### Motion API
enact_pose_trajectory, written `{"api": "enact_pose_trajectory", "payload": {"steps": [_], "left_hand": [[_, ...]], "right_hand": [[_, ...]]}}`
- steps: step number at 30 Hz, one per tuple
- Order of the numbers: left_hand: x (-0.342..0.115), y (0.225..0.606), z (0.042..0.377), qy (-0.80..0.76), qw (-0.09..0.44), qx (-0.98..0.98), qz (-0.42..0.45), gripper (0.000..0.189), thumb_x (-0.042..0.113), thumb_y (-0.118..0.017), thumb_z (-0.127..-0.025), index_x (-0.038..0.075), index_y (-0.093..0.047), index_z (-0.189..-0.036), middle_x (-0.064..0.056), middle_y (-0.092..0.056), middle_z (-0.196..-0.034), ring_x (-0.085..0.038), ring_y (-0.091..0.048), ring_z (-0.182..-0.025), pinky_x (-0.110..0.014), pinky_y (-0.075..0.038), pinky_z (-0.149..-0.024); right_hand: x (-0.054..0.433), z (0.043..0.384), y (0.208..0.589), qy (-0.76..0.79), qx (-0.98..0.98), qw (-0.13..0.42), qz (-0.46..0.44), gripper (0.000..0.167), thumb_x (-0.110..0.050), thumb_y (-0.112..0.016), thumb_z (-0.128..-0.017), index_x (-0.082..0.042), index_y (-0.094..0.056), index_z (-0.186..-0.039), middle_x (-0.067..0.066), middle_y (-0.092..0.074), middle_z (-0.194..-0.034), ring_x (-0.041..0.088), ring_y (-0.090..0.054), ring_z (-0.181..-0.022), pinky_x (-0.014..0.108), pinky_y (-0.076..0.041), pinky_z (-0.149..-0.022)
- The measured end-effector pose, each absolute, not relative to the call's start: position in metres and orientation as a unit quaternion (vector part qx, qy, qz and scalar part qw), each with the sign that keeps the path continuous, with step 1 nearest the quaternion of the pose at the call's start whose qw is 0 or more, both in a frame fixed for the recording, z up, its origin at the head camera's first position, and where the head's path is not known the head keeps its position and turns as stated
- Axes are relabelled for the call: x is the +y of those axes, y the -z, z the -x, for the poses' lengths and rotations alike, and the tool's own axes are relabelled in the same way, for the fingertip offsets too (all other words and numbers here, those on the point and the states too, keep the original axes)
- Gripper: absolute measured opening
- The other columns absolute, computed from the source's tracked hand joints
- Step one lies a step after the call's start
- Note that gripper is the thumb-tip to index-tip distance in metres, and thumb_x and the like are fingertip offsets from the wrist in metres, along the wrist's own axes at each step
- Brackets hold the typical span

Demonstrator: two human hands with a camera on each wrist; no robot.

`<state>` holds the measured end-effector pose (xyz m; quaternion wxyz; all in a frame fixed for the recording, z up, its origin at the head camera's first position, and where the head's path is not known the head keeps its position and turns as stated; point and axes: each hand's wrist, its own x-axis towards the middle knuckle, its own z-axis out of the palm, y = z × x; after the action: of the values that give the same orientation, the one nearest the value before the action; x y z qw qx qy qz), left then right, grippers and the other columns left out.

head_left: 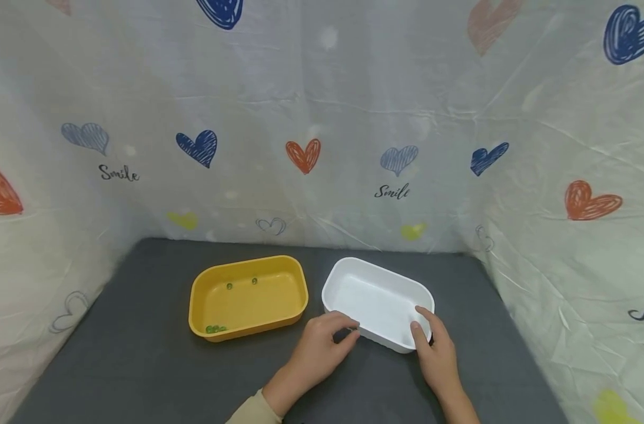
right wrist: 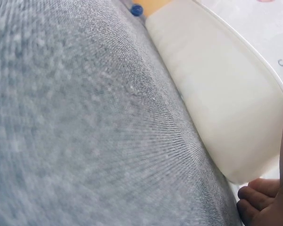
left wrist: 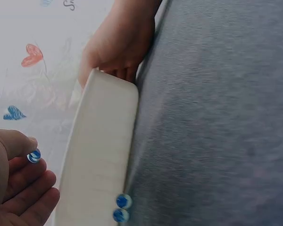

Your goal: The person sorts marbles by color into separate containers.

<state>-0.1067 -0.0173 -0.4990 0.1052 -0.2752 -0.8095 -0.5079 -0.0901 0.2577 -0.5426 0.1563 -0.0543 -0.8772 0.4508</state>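
My left hand (head_left: 322, 347) is at the near side of a white rectangular tub (head_left: 372, 300), close to its left front. In the left wrist view, the thumb and forefinger pinch a blue-and-white marble (left wrist: 34, 155) above the rim. Two more blue-and-white marbles (left wrist: 123, 201) sit on the cloth against the tub's outer wall. My right hand (head_left: 438, 356) grips the tub's right end, thumb over the rim and other fingers outside, low by the base (right wrist: 262, 200). The head view shows no marble in the white tub.
Left of the white tub stands a yellow tub (head_left: 248, 297) with several green marbles (head_left: 216, 329) inside. Dark grey cloth (head_left: 142, 365) covers the table. A white curtain printed with hearts (head_left: 343, 70) hangs behind and at both sides.
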Motion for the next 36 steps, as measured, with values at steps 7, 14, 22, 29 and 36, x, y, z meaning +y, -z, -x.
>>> {"api": "enact_pose_trajectory", "payload": {"steps": [7, 14, 22, 29, 36], "left_hand": [[-0.007, 0.481, 0.117, 0.498, 0.121, -0.805, 0.299, 0.011, 0.008, -0.084, -0.098, 0.007, -0.085, -0.109, 0.002, -0.081, -0.104, -0.011, -0.075, -0.100, -0.034, -0.064, -0.087], [0.000, 0.465, 0.131, 0.472, 0.122, -0.821, 0.298, 0.012, 0.011, -0.084, -0.098, 0.009, -0.085, -0.110, 0.004, -0.081, -0.106, -0.008, -0.074, -0.102, -0.025, -0.060, -0.092], [0.013, 0.467, 0.150, 0.472, 0.097, -0.828, 0.288, 0.017, 0.013, -0.079, -0.103, 0.006, -0.085, -0.117, 0.001, -0.081, -0.112, -0.011, -0.074, -0.107, -0.032, -0.061, -0.095], [0.024, 0.474, 0.157, 0.473, 0.084, -0.834, 0.273, 0.017, 0.015, -0.080, -0.102, 0.007, -0.085, -0.117, 0.001, -0.081, -0.112, -0.010, -0.074, -0.105, -0.032, -0.062, -0.092], [0.030, 0.477, 0.162, 0.451, 0.098, -0.845, 0.272, 0.018, 0.016, -0.080, -0.102, 0.008, -0.085, -0.117, 0.003, -0.080, -0.112, -0.009, -0.074, -0.105, -0.025, -0.060, -0.092]], "right_hand": [[0.258, 0.090, 0.543, -0.454, -0.875, 0.156, 0.054, 0.043, -0.028, -0.060, -0.113, -0.006, -0.063, -0.150, 0.022, -0.056, -0.157, 0.043, -0.046, -0.150, 0.065, -0.035, -0.120], [0.254, 0.092, 0.542, -0.456, -0.874, 0.162, 0.043, 0.041, -0.025, -0.061, -0.113, -0.006, -0.064, -0.149, 0.021, -0.059, -0.154, 0.042, -0.049, -0.149, 0.061, -0.037, -0.117], [0.255, 0.090, 0.543, -0.456, -0.873, 0.165, 0.053, 0.040, -0.026, -0.062, -0.113, -0.008, -0.065, -0.148, 0.020, -0.059, -0.154, 0.039, -0.049, -0.148, 0.059, -0.037, -0.116], [0.256, 0.088, 0.546, -0.457, -0.873, 0.161, 0.054, 0.041, -0.027, -0.061, -0.113, -0.006, -0.064, -0.148, 0.021, -0.059, -0.154, 0.039, -0.050, -0.147, 0.059, -0.038, -0.115], [0.257, 0.089, 0.543, -0.451, -0.876, 0.164, 0.053, 0.040, -0.027, -0.061, -0.114, -0.007, -0.065, -0.148, 0.020, -0.060, -0.154, 0.038, -0.051, -0.147, 0.057, -0.038, -0.114]]}}
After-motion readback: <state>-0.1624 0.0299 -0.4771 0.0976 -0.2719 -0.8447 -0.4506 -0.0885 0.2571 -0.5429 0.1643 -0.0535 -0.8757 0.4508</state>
